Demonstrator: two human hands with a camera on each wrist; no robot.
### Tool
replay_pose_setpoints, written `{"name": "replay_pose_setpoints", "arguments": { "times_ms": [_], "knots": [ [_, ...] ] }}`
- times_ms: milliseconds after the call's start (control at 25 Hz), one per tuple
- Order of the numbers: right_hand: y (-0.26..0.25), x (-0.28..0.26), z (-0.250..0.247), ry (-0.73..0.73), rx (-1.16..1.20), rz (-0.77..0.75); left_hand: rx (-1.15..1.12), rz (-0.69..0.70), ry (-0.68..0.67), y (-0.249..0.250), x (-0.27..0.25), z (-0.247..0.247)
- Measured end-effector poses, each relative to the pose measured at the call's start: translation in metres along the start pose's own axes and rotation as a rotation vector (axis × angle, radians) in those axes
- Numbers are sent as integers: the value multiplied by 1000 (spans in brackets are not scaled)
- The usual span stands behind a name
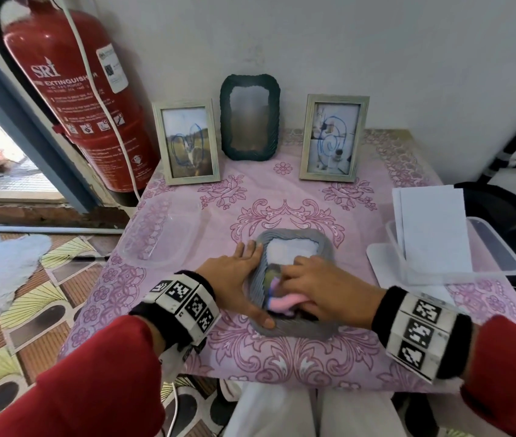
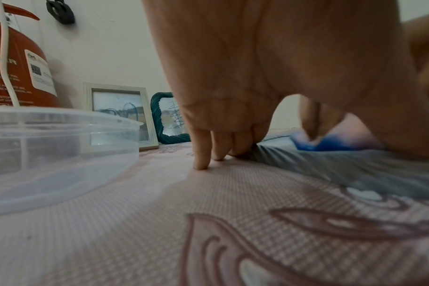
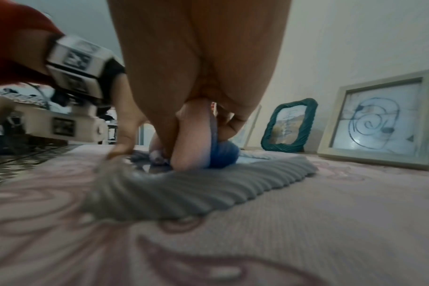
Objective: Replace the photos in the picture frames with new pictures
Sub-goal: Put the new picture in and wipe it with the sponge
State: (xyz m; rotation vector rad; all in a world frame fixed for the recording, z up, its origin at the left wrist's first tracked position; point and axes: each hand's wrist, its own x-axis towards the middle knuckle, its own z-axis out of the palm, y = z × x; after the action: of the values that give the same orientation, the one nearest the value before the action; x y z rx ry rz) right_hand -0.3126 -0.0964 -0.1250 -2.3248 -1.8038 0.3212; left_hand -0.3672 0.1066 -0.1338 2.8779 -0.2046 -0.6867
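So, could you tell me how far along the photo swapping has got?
Nothing looks finished: three frames, including the green frame, stand at the wall holding scribbled photos. In hand: left hand steadies the flat grey frame while right hand rubs a pink-and-blue cloth over it. White sheets wait.

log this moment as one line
left hand: steadies grey frame | right hand: rubs pink-blue cloth on frame glass | three frames standing

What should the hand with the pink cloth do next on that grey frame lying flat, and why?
Probably sweep the pink cloth up toward the far half of the glass. The right hand presses it on the near part of the grey frame, while the left hand lies flat on the frame's left edge, steadying it. The far part of the pane is bare.
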Motion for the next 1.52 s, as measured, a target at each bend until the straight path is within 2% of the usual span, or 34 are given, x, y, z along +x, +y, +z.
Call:
{"name": "replay_pose_setpoints", "arguments": {
  "times_ms": [120,240,480,720,800,920,1000,1280,1400,1520],
  "knots": [
    [-5,-28,-4,-50,-49,30,-15,13,-1,-3,0,0],
    [-2,-34,-9,-55,-230,115,-20,24,0,-5,-1,2],
    [19,-3,-22,-82,-321,306,11,38,25,-6,-1,5],
    [44,28,-31,5,-320,393,23,29,35,-5,0,5],
    [47,39,-28,32,-277,392,29,19,38,-3,1,5],
    [46,45,-24,74,-73,372,32,7,27,-2,2,5],
    [37,44,-20,60,-1,306,33,0,23,-2,2,4],
    [-6,14,1,-13,-23,118,43,-3,5,1,2,0],
    [-17,-12,5,2,-44,92,34,3,0,1,0,0],
    [-12,-32,0,4,-163,102,4,12,-5,-1,-1,0]
  ]
}}
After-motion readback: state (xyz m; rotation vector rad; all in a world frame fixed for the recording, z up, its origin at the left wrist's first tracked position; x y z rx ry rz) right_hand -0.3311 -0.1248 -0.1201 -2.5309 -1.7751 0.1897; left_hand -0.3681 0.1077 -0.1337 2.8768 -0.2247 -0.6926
